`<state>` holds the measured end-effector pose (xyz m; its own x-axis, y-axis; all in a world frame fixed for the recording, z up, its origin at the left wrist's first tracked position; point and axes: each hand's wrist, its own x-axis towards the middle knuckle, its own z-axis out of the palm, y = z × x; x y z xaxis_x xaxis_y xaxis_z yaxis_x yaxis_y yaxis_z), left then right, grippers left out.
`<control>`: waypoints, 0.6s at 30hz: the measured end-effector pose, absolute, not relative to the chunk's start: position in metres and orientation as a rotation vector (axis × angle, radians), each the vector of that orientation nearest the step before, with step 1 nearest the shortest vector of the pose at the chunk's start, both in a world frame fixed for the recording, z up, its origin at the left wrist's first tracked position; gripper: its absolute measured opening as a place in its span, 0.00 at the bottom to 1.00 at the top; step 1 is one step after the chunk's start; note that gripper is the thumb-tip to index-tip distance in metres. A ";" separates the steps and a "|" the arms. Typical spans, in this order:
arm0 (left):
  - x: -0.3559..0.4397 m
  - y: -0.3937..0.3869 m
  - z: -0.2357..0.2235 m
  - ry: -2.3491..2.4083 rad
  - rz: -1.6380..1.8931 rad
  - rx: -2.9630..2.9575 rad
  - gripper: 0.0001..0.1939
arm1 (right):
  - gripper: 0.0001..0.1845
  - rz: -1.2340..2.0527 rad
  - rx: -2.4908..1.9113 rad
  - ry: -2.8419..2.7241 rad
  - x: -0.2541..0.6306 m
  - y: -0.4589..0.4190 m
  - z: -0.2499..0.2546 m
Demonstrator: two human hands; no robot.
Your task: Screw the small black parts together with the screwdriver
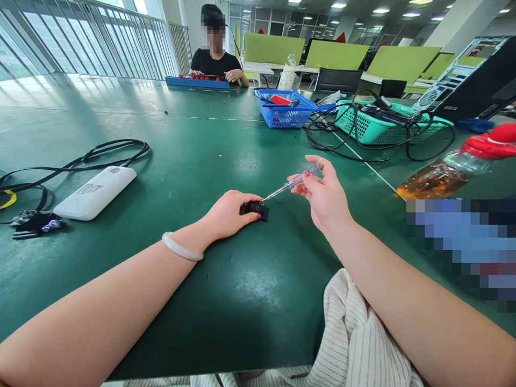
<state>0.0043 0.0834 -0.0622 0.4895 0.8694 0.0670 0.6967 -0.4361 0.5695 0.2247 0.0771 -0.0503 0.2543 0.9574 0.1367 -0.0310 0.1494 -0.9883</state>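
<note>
My left hand (231,215), with a pale bangle (182,248) on its wrist, grips a small black block-like part (258,208) against the green table. Its thumb and fingers lie on either side of the part, hiding much of it. In my right hand (322,191) is a screwdriver (293,181) with a clear, slightly purple handle, held at a slant. The thin metal shaft points down to the left, and its tip meets or nearly meets the top of the black part. Exact contact is too small to tell.
A white power bank (97,192) and black cables lie left. Farther back stand a blue basket (284,115) with tools and a teal basket (363,129) heaped with cables. A red-capped bottle (455,169) lies right. Across the table (181,140), a person sits behind a blue rack (197,82).
</note>
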 end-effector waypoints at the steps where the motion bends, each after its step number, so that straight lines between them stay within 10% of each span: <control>1: 0.004 0.083 -0.062 1.291 0.489 2.263 0.22 | 0.16 0.919 -1.166 -1.065 0.225 0.077 -0.052; 18: 0.004 0.084 -0.062 1.282 0.479 2.263 0.21 | 0.22 0.866 -1.122 -1.228 0.228 0.079 -0.056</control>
